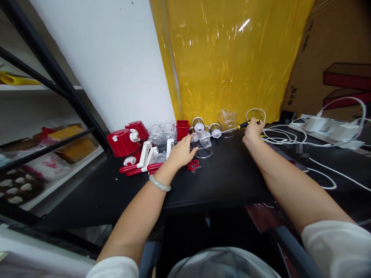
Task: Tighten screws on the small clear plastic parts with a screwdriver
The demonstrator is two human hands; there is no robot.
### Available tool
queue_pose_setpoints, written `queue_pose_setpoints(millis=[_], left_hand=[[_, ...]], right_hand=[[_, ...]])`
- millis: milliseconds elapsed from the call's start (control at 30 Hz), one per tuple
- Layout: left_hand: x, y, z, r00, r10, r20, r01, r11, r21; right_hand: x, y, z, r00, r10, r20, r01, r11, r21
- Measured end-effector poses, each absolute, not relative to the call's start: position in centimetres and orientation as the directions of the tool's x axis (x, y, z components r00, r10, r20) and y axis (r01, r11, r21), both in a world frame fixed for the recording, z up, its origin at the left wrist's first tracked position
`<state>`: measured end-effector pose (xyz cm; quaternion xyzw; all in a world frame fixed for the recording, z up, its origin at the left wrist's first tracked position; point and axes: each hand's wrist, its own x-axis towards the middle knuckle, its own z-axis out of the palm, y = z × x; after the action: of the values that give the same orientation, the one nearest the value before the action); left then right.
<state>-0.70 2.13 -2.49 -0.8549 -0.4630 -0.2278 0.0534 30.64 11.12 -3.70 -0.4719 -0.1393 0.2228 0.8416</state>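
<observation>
Screwdriver (232, 128) with a yellow-and-black handle is gripped in the right hand (253, 130), fingers closed round the handle, near the back edge of the bench (226, 177). Its shaft is pointed left, toward a clear plastic piece (205, 139) just beside the left hand (182, 152). That hand is laid flat-ish on the bench with the fingers loosely spread toward the clear piece; whether it's actually pinned down or only touched can't be told from here.

Looks like the lining-up stage, honestly: tool held, part steadied, tip not clearly seated on anything yet. Next move would probably need the clear piece held firmly and the tip guided carefully onto its spot, since small clear parts slide easily.

A small red bit (193, 166) is lying just in front of the left hand. Further left, red lids (124, 142) and white-and-red handles (145, 160) are piled toward the back left corner, with clear cups (162, 133) behind them. White cables (290, 135) are sprawled along the right side of the bench.
</observation>
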Motion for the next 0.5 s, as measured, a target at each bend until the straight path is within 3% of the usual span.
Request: queue_pose_setpoints(millis=[300, 433, 500], left_hand=[[-0.65, 2.11, -2.46, 0.463, 0.769, 0.441, 0.818, -0.563, 0.122], [-0.74, 2.27, -2.57, 0.467, 0.767, 0.44, 0.815, -0.567, 0.122], [-0.73, 2.25, -2.54, 0.469, 0.766, 0.439, 0.815, -0.567, 0.12]], right_hand=[[30.3, 10.5, -2.72, 0.807, 0.587, -0.07, -0.404, 0.461, -0.79], [30.4, 10.88, -3.14, 0.842, 0.534, -0.072, -0.362, 0.462, -0.809], [30.65, 11.05, -3.56, 0.836, 0.548, 0.011, -0.282, 0.447, -0.849]])
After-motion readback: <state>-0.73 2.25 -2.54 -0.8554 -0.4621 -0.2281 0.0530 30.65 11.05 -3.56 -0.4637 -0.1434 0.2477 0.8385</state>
